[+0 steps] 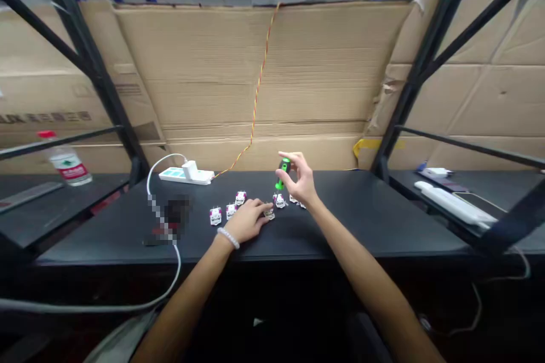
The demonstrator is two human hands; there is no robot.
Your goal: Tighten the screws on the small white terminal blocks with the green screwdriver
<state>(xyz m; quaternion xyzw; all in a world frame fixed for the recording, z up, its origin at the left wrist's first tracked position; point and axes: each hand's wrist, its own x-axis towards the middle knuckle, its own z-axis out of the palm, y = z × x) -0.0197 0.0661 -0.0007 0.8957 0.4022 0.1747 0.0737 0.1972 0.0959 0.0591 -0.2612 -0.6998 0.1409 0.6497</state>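
Observation:
In my right hand (301,181) is a small screwdriver (284,167) with a green and black handle, pinched between thumb and fingers. It stands nearly upright, its shaft pointing down to the small white pieces; which one the tip touches, if any, I cannot tell. My left hand (246,220), wearing a pale beaded bracelet (229,237), grips a small white piece (269,214) against the black tabletop with its fingertips. Similar white pieces with magenta sides (216,216) lie left of that hand. Another white piece (280,201) sits below the screwdriver, with more partly hidden behind my right hand.
A white power strip (187,176) with a plugged-in adapter lies at the back left; its white cable (177,264) hangs over the front edge. A blurred dark object (175,215) is at the left. Dark metal posts (402,76) and cardboard walls (323,79) enclose the table.

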